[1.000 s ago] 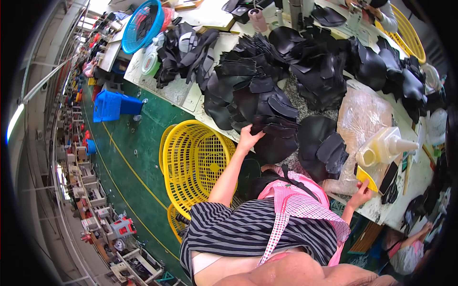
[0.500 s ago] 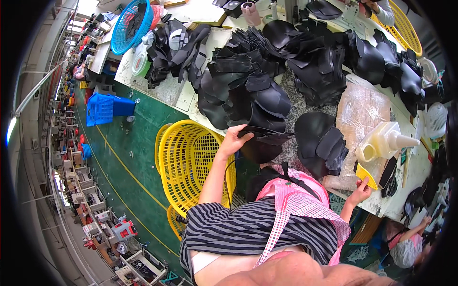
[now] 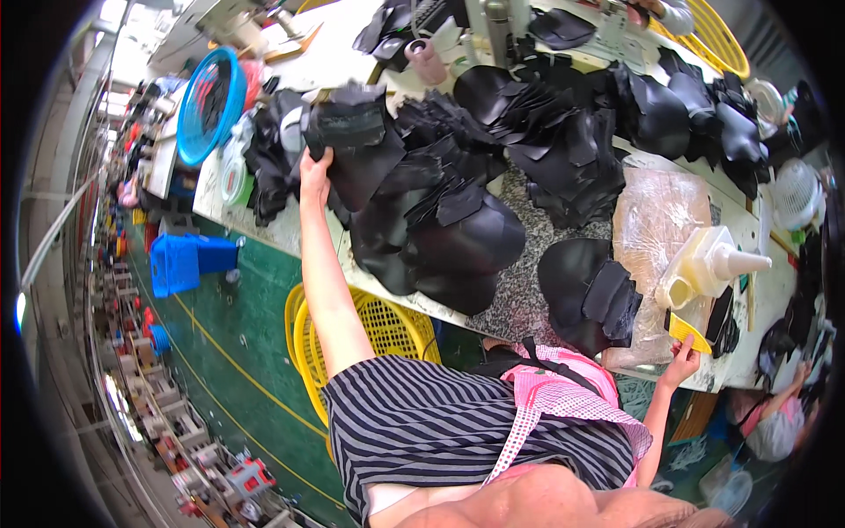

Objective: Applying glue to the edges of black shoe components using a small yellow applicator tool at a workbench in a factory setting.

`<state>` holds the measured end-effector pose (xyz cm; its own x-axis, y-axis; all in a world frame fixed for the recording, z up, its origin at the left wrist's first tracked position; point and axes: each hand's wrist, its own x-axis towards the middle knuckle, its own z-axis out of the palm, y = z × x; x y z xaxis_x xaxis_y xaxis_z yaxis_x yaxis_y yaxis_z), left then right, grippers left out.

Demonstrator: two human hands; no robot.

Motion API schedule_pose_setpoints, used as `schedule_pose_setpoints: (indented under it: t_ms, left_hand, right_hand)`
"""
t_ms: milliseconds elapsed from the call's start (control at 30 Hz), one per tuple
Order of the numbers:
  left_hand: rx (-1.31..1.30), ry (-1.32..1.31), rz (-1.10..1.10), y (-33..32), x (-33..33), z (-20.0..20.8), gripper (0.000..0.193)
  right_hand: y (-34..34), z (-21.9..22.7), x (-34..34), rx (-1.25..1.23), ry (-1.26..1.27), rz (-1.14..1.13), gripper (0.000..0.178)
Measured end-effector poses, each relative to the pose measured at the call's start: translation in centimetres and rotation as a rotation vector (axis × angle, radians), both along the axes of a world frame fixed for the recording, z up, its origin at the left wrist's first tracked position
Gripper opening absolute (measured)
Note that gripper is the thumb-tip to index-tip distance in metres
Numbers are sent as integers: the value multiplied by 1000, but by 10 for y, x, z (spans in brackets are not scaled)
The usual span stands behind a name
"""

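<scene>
With my left arm stretched out over the table, my left hand [image 3: 315, 179] grips the edge of a few black leather-like pieces [image 3: 361, 169]. They hang above the left part of the black piles, a little smeared by motion. Just right of them, a heap of curved black pieces [image 3: 466, 238] overhangs the table's near edge. At the right, my right hand [image 3: 682, 363] is closed around a yellow scraper [image 3: 690, 334] with a flat blade. Left of that hand, a black stack with narrow strips on top [image 3: 576, 295] lies on the speckled slab [image 3: 519, 304].
A translucent bottle with a nozzle [image 3: 704, 264] lies on a plastic-wrapped board [image 3: 660, 207]. Yellow baskets [image 3: 387, 330] stand on the green floor below the table edge. A blue basket [image 3: 211, 106] sits far left. Another person's hand [image 3: 656, 7] shows at the top.
My left hand has moved from the near table edge out to the far left, carrying black pieces with it. My right hand still holds the scraper at the right.
</scene>
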<state>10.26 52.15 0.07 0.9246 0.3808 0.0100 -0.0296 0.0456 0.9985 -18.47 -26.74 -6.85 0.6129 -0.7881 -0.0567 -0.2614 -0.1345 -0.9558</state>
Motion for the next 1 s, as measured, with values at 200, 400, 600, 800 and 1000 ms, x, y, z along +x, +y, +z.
schedule_pose_setpoints:
  t_ms: [200,400,600,800,1000]
  left_hand:
    - [327,369,162,83,35,-105,50]
    - [1008,-167,554,-47,29,22,55]
    - [717,-185,-61,-343,-113,56,18]
    - [468,193,-545,-480,-153,-59,60]
    - [575,306,-705,-494,-147,-70,49]
  right_hand:
    - [27,28,21,-134,99,-8,29]
    - [41,36,68,-447,51,44,23]
    - [38,21,84,-578,-54,144,21]
    - [19,15,57,-128,-15,26,24]
    - [36,33,48,-39,-117,104,25]
